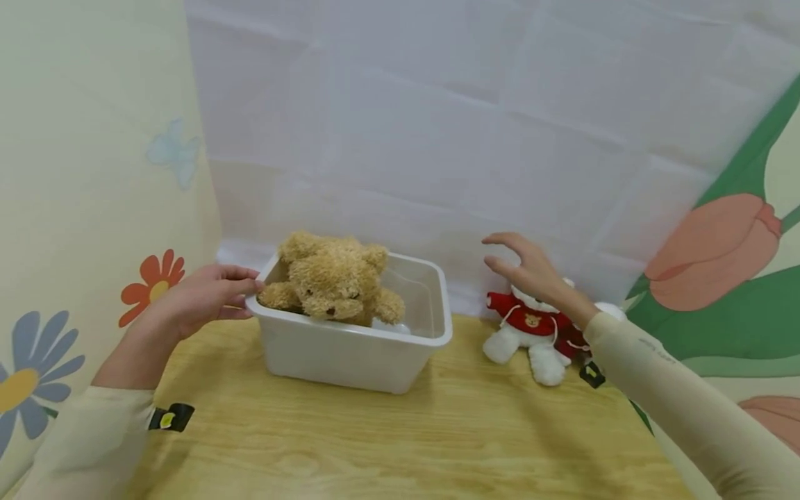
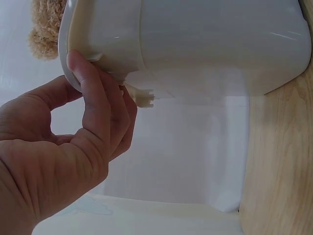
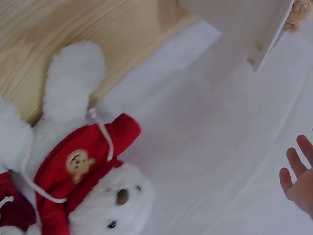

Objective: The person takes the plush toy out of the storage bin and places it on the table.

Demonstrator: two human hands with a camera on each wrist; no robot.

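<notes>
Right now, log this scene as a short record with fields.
Container: white bin on wooden table
Inside: brown teddy bear, head above the rim
Left grip: pinches the bin's rim
Right grip: raised, holding nothing
Right of bin: white bear in red top
Partly hidden: dark red clothing beside the white bear
</notes>
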